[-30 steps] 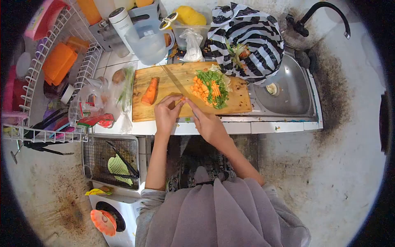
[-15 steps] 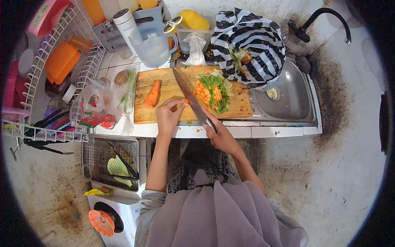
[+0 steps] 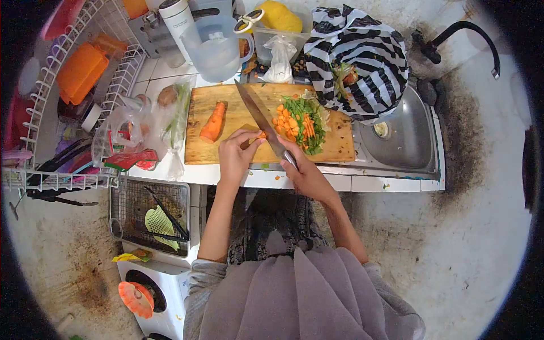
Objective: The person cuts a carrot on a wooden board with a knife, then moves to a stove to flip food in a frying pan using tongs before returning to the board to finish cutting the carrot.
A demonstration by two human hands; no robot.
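My right hand (image 3: 305, 173) is closed round the handle of a large kitchen knife (image 3: 258, 112), its blade slanting up and left over the wooden cutting board (image 3: 198, 153). With fingertips pinched, my left hand (image 3: 238, 153) holds a small carrot piece (image 3: 261, 135) against the board, close beside the blade. Left of the knife lies a larger peeled carrot (image 3: 213, 122), its wide end cut. To the right of the blade sits a heap of chopped carrot (image 3: 286, 123) with sliced green leaves (image 3: 315, 139) and pale shreds.
Behind the board stand a clear pitcher (image 3: 216, 56) and a white bottle (image 3: 180, 28). A striped plastic bag (image 3: 368, 68) holding scraps overhangs the sink (image 3: 413, 139). Plastic bags (image 3: 170, 122) and a wire dish rack (image 3: 127, 85) are at the left.
The whole view has shifted slightly. Both hands keep their grips, with the knife and carrot piece in nearly the same place on the board.
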